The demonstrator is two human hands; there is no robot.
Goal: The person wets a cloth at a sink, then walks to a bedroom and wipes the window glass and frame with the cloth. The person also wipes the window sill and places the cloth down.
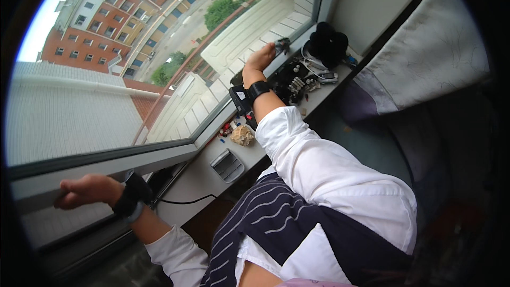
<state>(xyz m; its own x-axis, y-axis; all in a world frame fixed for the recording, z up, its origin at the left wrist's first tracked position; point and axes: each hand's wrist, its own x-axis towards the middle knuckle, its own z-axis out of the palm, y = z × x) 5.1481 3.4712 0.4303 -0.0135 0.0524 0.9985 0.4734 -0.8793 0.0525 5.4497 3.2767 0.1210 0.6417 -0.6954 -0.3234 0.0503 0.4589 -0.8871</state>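
My left hand [89, 191], slightly blurred, is at the lower left beside the white window frame [159, 158]. Its fingers are curled, and whether they grip the frame's edge cannot be told. My right hand [259, 59] reaches across the windowsill to the glass side. A small dark object [282, 45] is at its fingertips, seemingly held, with the fingers partly hidden. Below that forearm, a spiky seashell [242, 135] lies on the white sill [207, 175], beside small red and blue pieces [227, 128]. Nearer me sits a grey plastic tray with compartments [228, 166].
A fluffy black item [328, 44], a white cable [308, 56] and several small parts [297, 84] crowd the sill's far end. A black cable [187, 202] crosses its near part. Pale curtain fabric [430, 56] hangs at right. Black devices [137, 191] are strapped to both wrists.
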